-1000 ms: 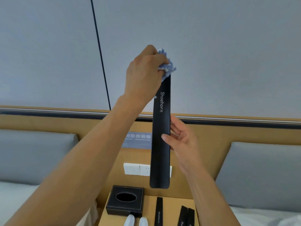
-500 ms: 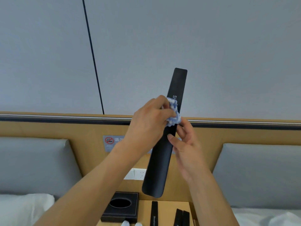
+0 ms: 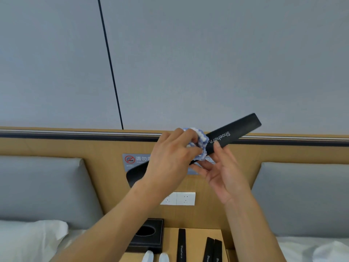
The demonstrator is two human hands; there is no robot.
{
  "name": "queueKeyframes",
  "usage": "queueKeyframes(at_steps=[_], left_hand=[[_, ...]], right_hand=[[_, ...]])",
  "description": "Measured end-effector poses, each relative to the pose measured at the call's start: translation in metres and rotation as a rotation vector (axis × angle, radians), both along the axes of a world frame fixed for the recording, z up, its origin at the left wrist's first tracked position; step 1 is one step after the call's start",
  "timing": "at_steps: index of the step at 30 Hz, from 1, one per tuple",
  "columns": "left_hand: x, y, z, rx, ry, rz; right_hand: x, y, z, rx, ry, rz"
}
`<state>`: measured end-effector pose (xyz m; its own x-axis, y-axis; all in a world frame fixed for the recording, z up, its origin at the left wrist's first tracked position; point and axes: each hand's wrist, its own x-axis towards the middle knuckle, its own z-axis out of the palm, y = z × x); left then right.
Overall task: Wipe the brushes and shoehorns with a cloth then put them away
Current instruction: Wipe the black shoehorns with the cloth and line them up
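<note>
The left hand point(image 3: 170, 159) fingers point(image 3: 186, 138) bunch one blue-white cloth point(image 3: 198, 143) around one black shoehorn point(image 3: 232, 134). The right hand point(image 3: 224, 174) fingers point(image 3: 217, 146) pinch it just beside the cloth. Below them, three more shoehorns point(image 3: 181, 244) lie on the bench point(image 3: 196, 242) beside one tissue box point(image 3: 147, 235).

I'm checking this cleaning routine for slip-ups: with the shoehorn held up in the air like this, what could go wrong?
1. The right hand steadies the shoehorn with only thumb and fingertips; a firm push from the cloth in the left hand might knock it loose.
2. If it drops, it could land on the tissue box or the other shoehorns on the nightstand below.
</note>
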<state>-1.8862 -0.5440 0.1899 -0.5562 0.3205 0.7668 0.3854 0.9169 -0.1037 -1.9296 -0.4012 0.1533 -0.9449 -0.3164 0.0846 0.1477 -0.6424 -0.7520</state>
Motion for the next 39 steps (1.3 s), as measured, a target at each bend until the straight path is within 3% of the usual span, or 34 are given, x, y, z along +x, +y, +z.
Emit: queueKeyframes(at_steps=[9,22,27,39], left_hand=[[0.017,-0.004,-0.028,0.081,0.018,0.206],[0.007,-0.07,-0.028,0.501,-0.105,0.373],[0.001,-0.064,-0.024,0.455,-0.104,0.432],[-0.003,0.003,-0.025,0.305,-0.189,0.085]], right_hand=[[0.004,0.005,-0.014,-0.133,-0.114,-0.109],[-0.001,0.003,-0.023,-0.28,-0.187,-0.132],[-0.004,-0.007,-0.019,-0.287,-0.163,-0.128],[-0.003,-0.02,-0.028,-0.229,-0.114,-0.024]])
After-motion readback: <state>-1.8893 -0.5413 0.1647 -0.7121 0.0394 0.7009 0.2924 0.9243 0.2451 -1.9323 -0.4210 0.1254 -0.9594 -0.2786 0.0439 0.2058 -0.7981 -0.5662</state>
